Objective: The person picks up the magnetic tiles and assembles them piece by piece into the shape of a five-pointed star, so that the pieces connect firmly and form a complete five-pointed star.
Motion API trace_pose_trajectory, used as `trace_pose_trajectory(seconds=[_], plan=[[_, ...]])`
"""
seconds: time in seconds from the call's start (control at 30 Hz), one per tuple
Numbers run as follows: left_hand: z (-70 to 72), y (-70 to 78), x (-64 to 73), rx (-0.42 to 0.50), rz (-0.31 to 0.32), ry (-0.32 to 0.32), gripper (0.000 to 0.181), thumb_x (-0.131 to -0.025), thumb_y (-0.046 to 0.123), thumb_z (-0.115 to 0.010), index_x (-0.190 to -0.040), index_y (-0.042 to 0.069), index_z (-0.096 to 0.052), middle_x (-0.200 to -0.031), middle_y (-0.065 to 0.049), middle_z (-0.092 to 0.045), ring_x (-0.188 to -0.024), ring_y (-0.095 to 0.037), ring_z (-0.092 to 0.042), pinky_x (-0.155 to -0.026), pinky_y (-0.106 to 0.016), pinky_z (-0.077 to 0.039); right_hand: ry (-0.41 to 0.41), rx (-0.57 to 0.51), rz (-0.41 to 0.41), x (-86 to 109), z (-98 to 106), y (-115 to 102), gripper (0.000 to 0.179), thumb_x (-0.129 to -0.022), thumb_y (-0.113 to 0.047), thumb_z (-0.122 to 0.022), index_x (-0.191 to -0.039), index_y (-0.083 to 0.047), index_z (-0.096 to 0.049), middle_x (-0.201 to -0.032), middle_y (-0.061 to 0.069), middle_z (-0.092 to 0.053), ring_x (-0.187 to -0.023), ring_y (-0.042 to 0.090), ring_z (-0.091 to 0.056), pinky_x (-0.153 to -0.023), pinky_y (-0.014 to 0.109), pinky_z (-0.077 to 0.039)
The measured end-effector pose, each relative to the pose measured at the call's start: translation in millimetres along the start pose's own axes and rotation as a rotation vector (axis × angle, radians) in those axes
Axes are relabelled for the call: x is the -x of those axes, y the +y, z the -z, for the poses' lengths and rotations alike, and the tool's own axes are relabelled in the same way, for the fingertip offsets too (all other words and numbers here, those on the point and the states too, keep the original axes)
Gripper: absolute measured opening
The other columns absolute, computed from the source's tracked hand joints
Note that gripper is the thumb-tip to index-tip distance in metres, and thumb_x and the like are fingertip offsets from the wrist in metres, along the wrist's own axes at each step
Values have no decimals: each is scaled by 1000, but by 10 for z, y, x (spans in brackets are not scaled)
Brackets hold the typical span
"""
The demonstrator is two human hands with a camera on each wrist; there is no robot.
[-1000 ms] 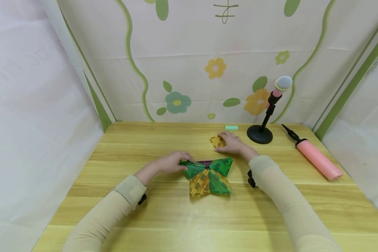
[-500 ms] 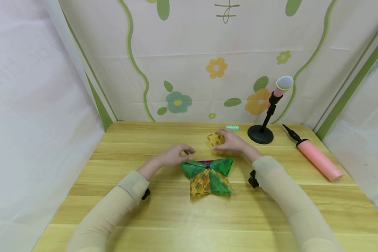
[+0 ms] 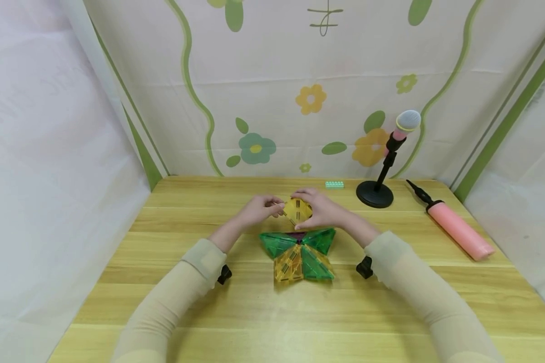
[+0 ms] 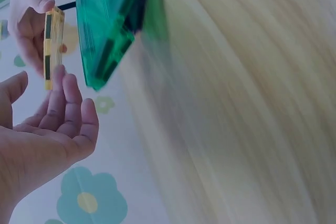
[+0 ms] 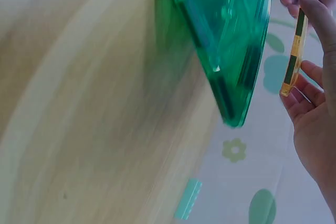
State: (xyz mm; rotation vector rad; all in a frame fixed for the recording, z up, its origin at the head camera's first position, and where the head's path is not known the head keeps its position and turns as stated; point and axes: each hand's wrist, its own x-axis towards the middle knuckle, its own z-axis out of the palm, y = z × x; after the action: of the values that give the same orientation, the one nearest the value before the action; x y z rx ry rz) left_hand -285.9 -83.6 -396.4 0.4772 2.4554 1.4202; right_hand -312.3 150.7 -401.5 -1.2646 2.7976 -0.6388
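My right hand [image 3: 323, 209] holds a translucent yellow magnetic tile [image 3: 296, 210] by its edges, between thumb and fingers. In the right wrist view this tile [image 5: 295, 53] appears edge-on, dark strips along its rim. My left hand [image 3: 260, 209] is at the tile's left corner; in the left wrist view its thumb stands apart from its fingers [image 4: 73, 103], and the fingertips are by the tile's lower end. Just nearer than both hands, a butterfly-like build of green, yellow and purple magnetic tiles [image 3: 317, 263] lies on the table.
A pink toy microphone on a black stand [image 3: 375, 194] occupies the back right. To its right lies a pink hand pump [image 3: 459, 230]. A small teal studded piece [image 3: 334, 184] sits at the wooden table's [image 3: 272, 322] back edge, before a flowered cloth backdrop [image 3: 272, 91].
The left hand has let go of the build's green left wing and moved up and back to the yellow tile. The right hand has brought that tile left and turned it.
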Motion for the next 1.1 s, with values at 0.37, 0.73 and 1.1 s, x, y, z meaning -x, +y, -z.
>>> trace_pose_trajectory(seconds=[0.37,0.73,1.1], plan=[[-93,43,16,81,68,13,30,-95,22,-57,-115,1,-63,-99,-12,-69,-85,-20,-64,-88,-47,-48,21,-170,9,91,-29,-109,90,-71,-43,-81,-144,-14,-37,-147,12,-31,-135,31,-31,-101,51,-39],[-76,34,-4,104,65,16,25,-96,17,-57,-113,1,-63,-92,-12,-68,-82,-18,-60,-88,-49,-46,59,-543,-210,89,5,-64,50,-97,-25,-54,-143,-18,-39,-130,14,-51,-110,26,-57,-82,37,-52],[-121,-49,-51,72,64,-52,24,-96,14,-55,-111,-4,-61,-88,-10,-64,-90,-30,-61,-87,-48,-47,-20,-788,-363,80,-9,28,43,-99,-13,-49,-139,-1,-41,-114,18,-58,-93,16,-60,-77,29,-51]])
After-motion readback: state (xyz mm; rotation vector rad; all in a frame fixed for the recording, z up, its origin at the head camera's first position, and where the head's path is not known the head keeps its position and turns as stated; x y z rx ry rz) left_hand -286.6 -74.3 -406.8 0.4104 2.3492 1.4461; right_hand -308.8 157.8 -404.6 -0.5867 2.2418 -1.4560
